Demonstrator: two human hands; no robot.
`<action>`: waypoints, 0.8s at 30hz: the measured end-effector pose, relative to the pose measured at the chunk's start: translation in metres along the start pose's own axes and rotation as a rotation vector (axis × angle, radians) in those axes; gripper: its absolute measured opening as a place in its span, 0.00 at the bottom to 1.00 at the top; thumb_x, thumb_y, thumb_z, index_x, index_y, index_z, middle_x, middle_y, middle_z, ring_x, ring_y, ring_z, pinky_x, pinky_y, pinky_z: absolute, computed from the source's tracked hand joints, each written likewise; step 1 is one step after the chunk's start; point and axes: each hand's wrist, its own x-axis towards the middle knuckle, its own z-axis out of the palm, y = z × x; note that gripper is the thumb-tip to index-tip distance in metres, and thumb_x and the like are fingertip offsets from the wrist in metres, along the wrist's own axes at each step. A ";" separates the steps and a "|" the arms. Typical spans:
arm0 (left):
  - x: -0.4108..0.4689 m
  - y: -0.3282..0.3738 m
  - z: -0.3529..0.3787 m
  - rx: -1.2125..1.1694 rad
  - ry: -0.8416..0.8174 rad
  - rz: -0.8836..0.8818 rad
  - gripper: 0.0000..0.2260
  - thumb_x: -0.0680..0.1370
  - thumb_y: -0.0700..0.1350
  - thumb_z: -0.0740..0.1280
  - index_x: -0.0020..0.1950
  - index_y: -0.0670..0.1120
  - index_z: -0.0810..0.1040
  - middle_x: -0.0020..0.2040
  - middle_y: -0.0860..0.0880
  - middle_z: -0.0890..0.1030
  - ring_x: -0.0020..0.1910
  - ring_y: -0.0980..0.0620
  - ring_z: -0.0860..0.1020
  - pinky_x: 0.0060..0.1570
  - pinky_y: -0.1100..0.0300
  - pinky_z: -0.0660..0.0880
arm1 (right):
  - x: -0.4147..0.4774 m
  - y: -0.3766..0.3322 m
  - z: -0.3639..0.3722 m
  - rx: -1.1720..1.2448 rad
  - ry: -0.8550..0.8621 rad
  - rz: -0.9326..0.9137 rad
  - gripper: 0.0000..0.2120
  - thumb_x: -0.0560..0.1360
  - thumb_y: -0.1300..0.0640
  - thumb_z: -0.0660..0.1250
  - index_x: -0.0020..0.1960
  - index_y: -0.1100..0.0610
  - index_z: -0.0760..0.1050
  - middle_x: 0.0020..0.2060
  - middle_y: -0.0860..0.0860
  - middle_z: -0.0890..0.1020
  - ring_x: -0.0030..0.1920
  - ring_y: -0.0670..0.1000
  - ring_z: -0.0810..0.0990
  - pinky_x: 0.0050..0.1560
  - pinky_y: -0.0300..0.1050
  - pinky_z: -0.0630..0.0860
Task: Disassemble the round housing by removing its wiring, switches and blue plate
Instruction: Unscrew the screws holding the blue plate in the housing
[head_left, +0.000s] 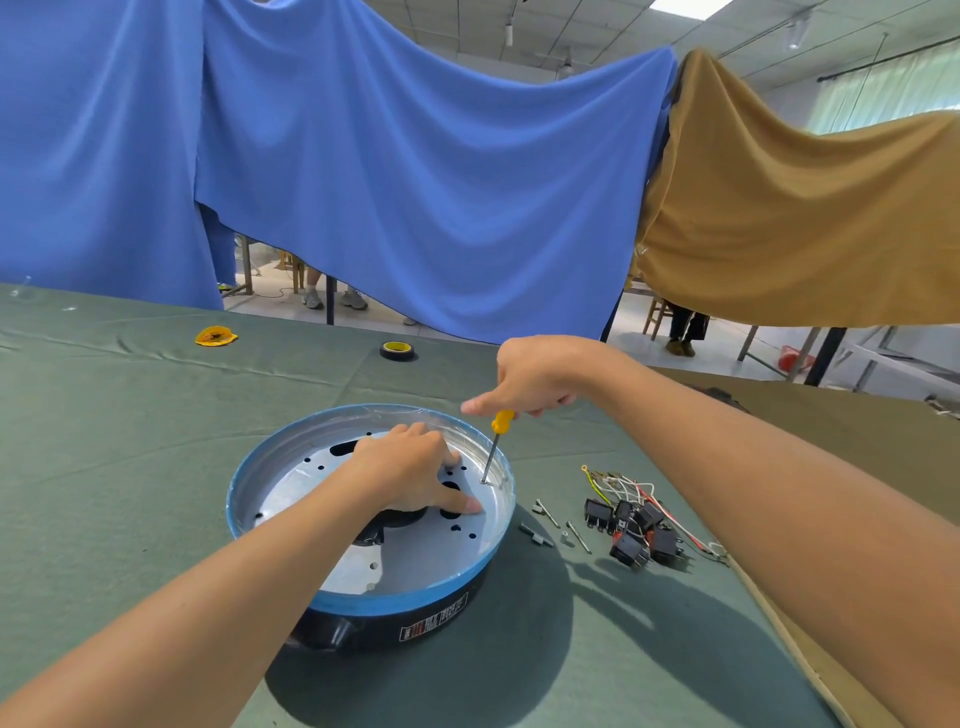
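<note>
Worktop (130, 467) cloth, green, carries everything. Near its front edge, about midway along, sits the round housing (415, 631), black-walled, with the blue plate (395, 597) seated in its top, blue rim up and pale metal face showing. The left hand (410, 470) lies on that face with fingers spread, pressing down, its grip around nothing. The right hand (535, 376) hovers above the plate's right rim, its grip curled round the yellow handle of a screwdriver (496, 441), forefinger pointing out.

Switches (636, 530) and wiring (631, 480) lie freed in a tangle just right of the housing, toward the worktop's right edge. Loose screws (546, 512) lie between that tangle and the housing.

The screwdriver's long axis runs steeply down and slightly leftward from the grip to a point on the plate's face just inside the right rim, almost directly beneath the right hand. The left hand, beside it, only steadies. Loosening the plate's fastening looks like the step in hand.
</note>
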 end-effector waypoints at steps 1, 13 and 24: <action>0.000 0.000 0.000 0.000 -0.001 -0.001 0.34 0.70 0.72 0.64 0.71 0.55 0.71 0.67 0.49 0.71 0.66 0.46 0.68 0.52 0.48 0.68 | 0.000 0.000 0.002 -0.026 0.021 0.010 0.26 0.76 0.38 0.62 0.33 0.58 0.78 0.18 0.46 0.73 0.18 0.47 0.69 0.23 0.34 0.65; 0.000 0.002 -0.005 0.001 -0.027 0.033 0.30 0.71 0.71 0.64 0.63 0.51 0.76 0.60 0.49 0.73 0.63 0.46 0.69 0.49 0.51 0.67 | -0.002 0.000 -0.005 -0.007 -0.049 -0.199 0.05 0.70 0.52 0.75 0.38 0.47 0.79 0.30 0.41 0.76 0.31 0.43 0.73 0.28 0.37 0.66; 0.009 -0.001 0.003 -0.146 0.023 0.202 0.20 0.72 0.67 0.67 0.58 0.59 0.80 0.61 0.59 0.76 0.59 0.50 0.73 0.56 0.47 0.73 | 0.012 0.003 -0.005 -0.073 -0.111 -0.073 0.16 0.74 0.46 0.68 0.32 0.55 0.79 0.19 0.45 0.72 0.20 0.47 0.67 0.30 0.39 0.68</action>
